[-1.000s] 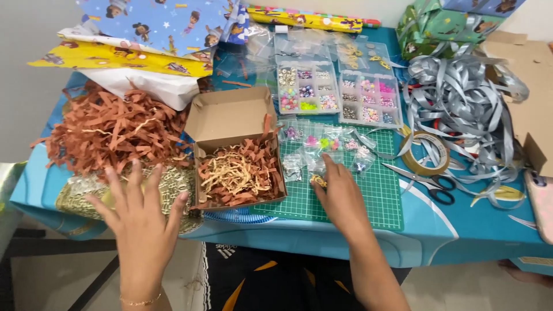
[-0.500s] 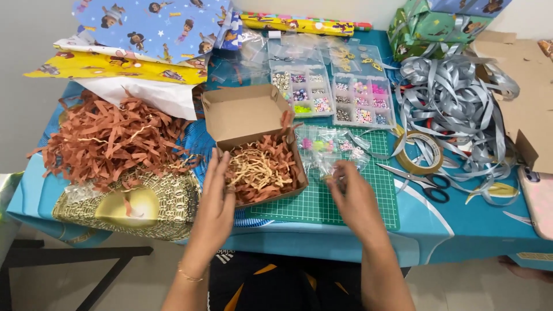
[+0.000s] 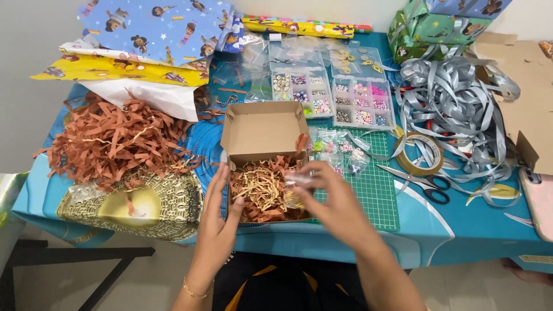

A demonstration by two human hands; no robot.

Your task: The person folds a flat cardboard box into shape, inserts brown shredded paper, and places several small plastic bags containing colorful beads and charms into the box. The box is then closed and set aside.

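Now pinching a small clear bag (image 3: pixel 296 179) in right hand (image 3: pixel 334 201) over cardboard box (image 3: pixel 262 167); left hand (image 3: pixel 218 219) open against its side, blue tablecloth (image 3: pixel 461 224) beneath.

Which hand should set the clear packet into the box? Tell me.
Probably the right hand: it already holds the clear packet over the shredded paper, while the left hand rests against the cardboard box.

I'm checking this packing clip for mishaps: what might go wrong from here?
The cardboard box sits near the table's front edge, steadied only by the left hand; a nudge might tip it off. The small clear packet in the right hand could sink unseen into the shredded paper filling. The scissors lie close beside that hand and may catch it.
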